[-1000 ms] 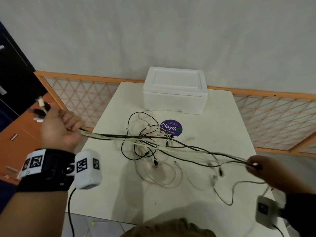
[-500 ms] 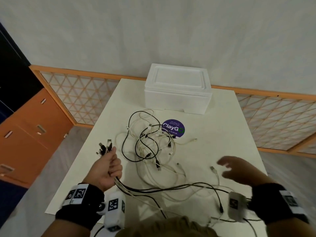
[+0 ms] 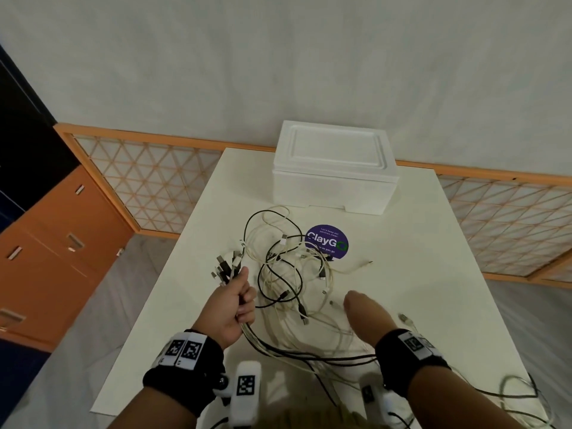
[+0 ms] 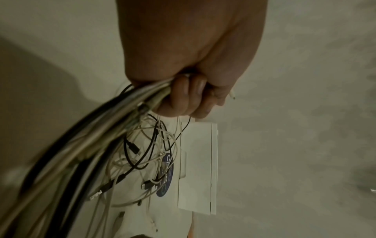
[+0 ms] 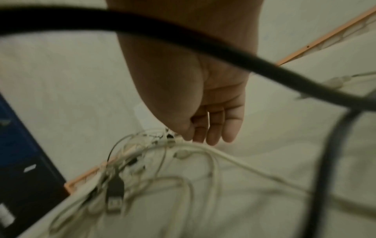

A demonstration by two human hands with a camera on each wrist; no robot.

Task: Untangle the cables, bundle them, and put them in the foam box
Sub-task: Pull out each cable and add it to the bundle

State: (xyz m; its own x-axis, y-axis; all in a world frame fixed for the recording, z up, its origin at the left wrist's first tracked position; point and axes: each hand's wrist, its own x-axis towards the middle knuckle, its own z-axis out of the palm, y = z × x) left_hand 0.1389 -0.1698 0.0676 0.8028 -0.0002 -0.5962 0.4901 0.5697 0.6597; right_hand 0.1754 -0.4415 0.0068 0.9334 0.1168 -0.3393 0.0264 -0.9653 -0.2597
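Note:
My left hand [image 3: 238,305] [image 4: 189,96] grips a bunch of black and white cables [image 3: 244,331] [image 4: 85,136] near their plug ends [image 3: 226,267], which stick up above the fist. The rest of the cables lie in a loose tangle [image 3: 291,274] [image 4: 150,153] on the white table [image 3: 433,289] and trail off toward the front right edge. My right hand [image 3: 362,317] [image 5: 211,125] hovers over the tangle with straight fingers and holds nothing. The white foam box [image 3: 334,168] [image 4: 197,169] stands at the far side of the table with its lid on.
A round purple sticker [image 3: 326,246] lies flat on the table just in front of the box. An orange-framed lattice fence [image 3: 139,181] runs behind the table. Orange drawers [image 3: 55,243] stand to the left. Some cables [image 3: 520,394] hang over the table's front right corner.
My left hand has come in from far left to the table's middle with the cable ends. My right hand let go of the stretched cables, which dropped slack, and moved left over the tangle.

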